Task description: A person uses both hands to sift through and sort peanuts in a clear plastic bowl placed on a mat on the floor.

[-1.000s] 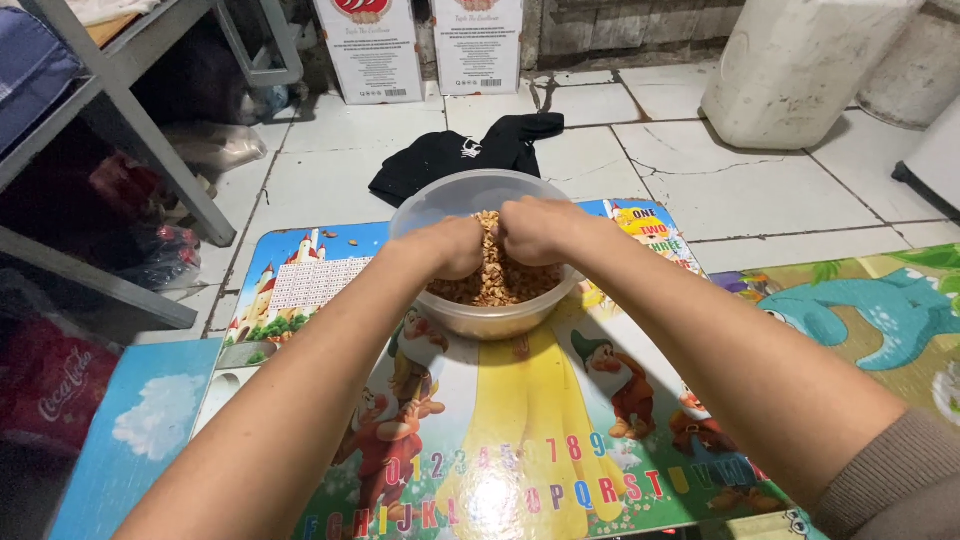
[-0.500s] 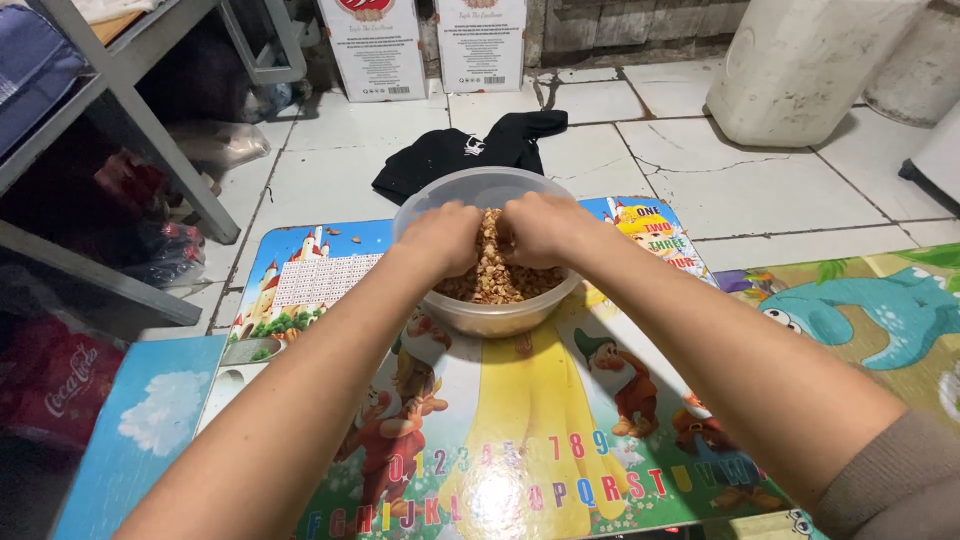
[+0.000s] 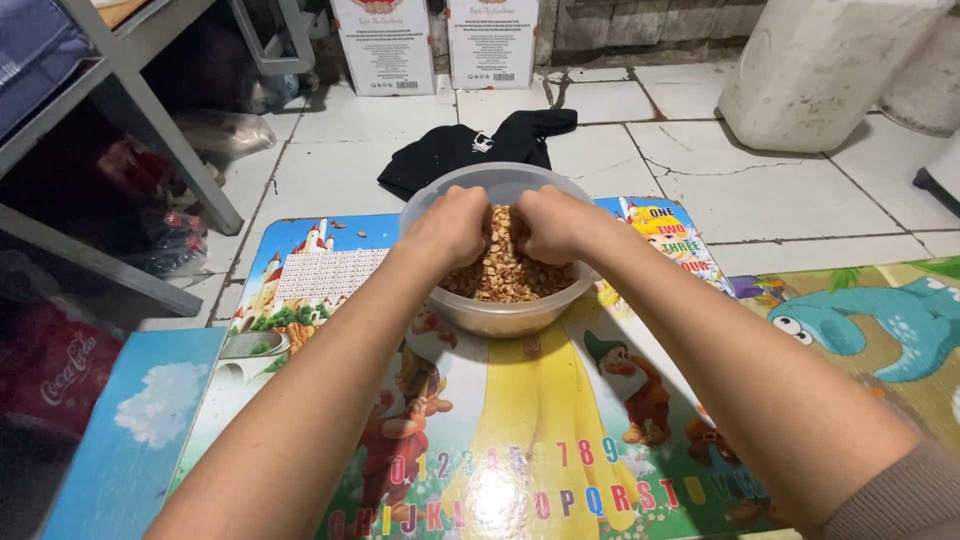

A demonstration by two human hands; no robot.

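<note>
A clear plastic bowl stands on a colourful cartoon play mat on the floor. It holds a heap of brown peanuts. My left hand and my right hand are both inside the bowl, fists side by side, fingers closed around a clump of peanuts lifted between them. Both forearms reach in from the bottom of the view.
A black cloth lies on the white tiles behind the bowl. Two cardboard boxes stand at the back, a white sack at the back right. A metal shelf frame with bags under it is at left. A few loose peanuts lie on the mat.
My hands stay in the bowl, pressing and rubbing the peanuts between them. The clump between the fists has shifted slightly; the bowl has not moved.
</note>
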